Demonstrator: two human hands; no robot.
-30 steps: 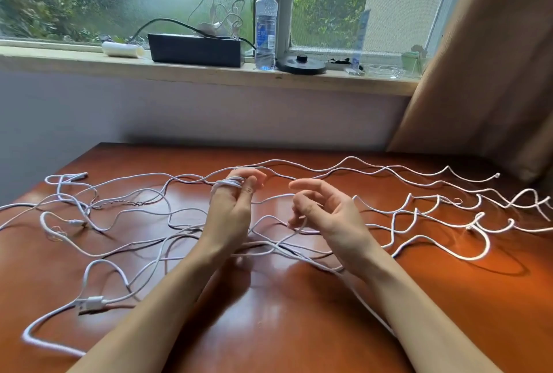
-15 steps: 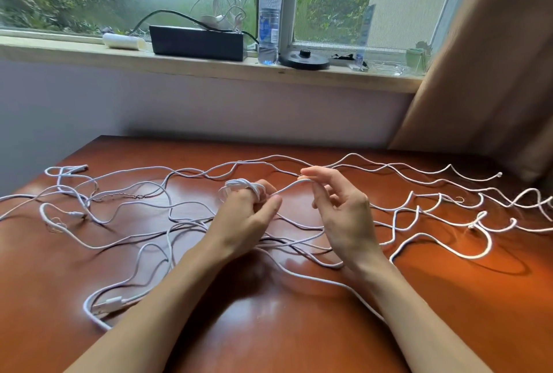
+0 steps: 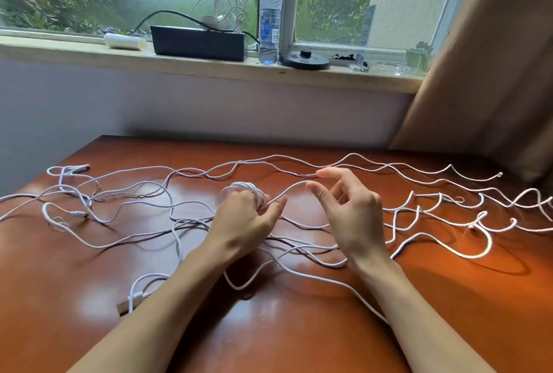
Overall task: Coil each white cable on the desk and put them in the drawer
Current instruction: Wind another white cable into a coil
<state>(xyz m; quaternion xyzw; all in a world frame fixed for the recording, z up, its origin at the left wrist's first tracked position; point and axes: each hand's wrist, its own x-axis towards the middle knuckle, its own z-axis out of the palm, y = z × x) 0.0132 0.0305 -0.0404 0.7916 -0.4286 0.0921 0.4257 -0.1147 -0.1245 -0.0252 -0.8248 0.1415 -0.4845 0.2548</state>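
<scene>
Left grip point(image 3: 244, 217) closed around a small white coil point(image 3: 244, 188) mid-bench point(image 3: 299, 342), right grip point(image 3: 347, 208) open, thumb touching the feeding strand, most white cables point(image 3: 419, 214) lying loose edge to edge, no drawer visible, task barely begun.

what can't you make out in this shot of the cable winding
- Head view: the drawer is out of frame.
- Cable count: white cables cross and run off both side edges.
- Coil turns on the left hand: too fine, partly hidden by fingers.
- Right hand grip: unclear.
</scene>
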